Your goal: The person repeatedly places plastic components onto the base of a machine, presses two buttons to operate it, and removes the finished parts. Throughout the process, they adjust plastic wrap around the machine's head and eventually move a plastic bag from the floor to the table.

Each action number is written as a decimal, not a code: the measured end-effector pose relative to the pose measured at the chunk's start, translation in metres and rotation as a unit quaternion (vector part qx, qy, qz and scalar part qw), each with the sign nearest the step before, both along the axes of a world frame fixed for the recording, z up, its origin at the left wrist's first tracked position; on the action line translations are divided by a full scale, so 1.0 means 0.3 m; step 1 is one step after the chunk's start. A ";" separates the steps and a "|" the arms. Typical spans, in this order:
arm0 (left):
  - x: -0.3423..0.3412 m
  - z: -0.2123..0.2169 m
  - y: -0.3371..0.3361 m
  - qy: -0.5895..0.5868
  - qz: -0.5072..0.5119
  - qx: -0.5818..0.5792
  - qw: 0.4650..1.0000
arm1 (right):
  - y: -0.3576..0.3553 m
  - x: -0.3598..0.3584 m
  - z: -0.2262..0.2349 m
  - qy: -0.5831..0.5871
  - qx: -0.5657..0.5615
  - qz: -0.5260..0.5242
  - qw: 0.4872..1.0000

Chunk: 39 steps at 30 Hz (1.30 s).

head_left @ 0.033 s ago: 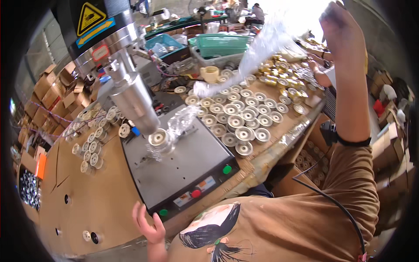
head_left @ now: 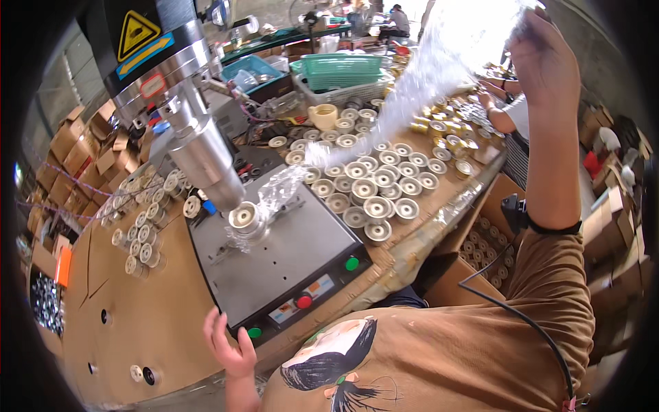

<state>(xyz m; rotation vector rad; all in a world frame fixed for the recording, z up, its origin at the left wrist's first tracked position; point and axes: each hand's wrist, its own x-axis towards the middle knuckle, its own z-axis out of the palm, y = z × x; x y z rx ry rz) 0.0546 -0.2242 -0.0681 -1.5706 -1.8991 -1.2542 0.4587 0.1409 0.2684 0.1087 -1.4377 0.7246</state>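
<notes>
My right hand (head_left: 546,65) is raised high at the upper right, its fingers closed on a clear plastic sheet (head_left: 429,75). The sheet hangs in a long, blurred sweep from the hand down toward the round white parts (head_left: 364,188) on the table. Low in the view, my left hand (head_left: 233,350) is open with its fingers apart, close to the left green button (head_left: 255,332) of the press base (head_left: 274,240). One ring-shaped white part (head_left: 244,216) sits on that base under the metal press head (head_left: 209,161), with crumpled clear plastic (head_left: 280,189) around it.
More white parts (head_left: 145,237) stand in rows left of the press, on cardboard (head_left: 165,316). Gold-coloured parts (head_left: 446,130) lie farther right, near another person's arm (head_left: 500,118). Behind are green baskets (head_left: 343,71) and a beige mug (head_left: 322,115). Cardboard boxes (head_left: 72,147) are piled at the left.
The plastic sheet has swung and spread wider below my raised right hand, which keeps hold of it. My left hand stays open in nearly the same place. The whole view has shifted slightly.
</notes>
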 end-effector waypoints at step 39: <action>0.430 0.393 0.418 -0.617 -0.385 -0.098 0.679 | -0.516 -0.366 -0.845 -0.369 0.049 0.194 0.908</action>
